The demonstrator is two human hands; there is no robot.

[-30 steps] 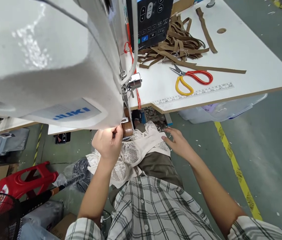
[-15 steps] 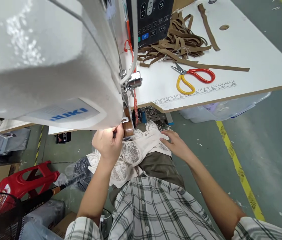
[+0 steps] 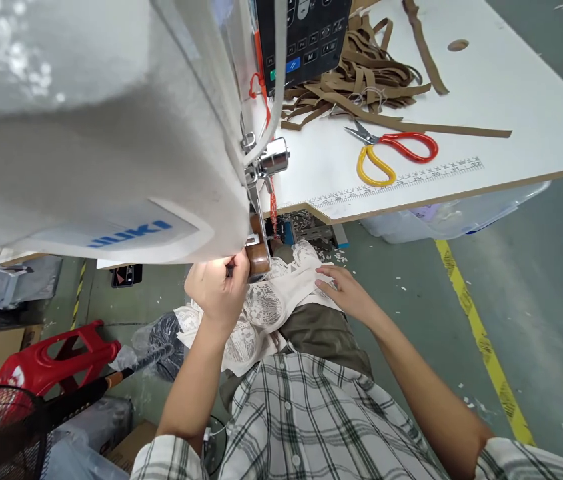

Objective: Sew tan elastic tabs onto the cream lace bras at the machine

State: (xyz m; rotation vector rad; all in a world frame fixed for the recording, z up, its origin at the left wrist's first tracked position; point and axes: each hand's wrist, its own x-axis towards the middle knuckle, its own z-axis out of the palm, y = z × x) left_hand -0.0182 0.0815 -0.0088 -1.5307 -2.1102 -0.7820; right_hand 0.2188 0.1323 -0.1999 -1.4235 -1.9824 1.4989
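You have the white lace garment (image 3: pixel 264 303) partly on your lap (image 3: pixel 324 340) and partly up beside the brown cylinder (image 3: pixel 258 259), below the head of the sewing machine (image 3: pixel 161 167). The step in hand seems to be guiding the garment's edge under the sewing point. Your left hand (image 3: pixel 217 285) is curled close against the cylinder, but its fingertips go behind the machine, so I cannot tell whether they are pinching cloth. Your right hand (image 3: pixel 348 293) is loosely open, the thumb apart from the fingers, with the fingertips resting on the smooth band of the garment. In my judgement, the next move calls for the left hand to keep the edge aligned, while the right hand lets the band follow without pulling or twisting. The needle and the stitch line are hidden behind the machine, and your feet cannot be made out, so I cannot say whether the machine is running. The control panel (image 3: pixel 306 47) and the machine are cut off at the top of the view, and your left forearm (image 3: pixel 196 380) covers some of the lace.
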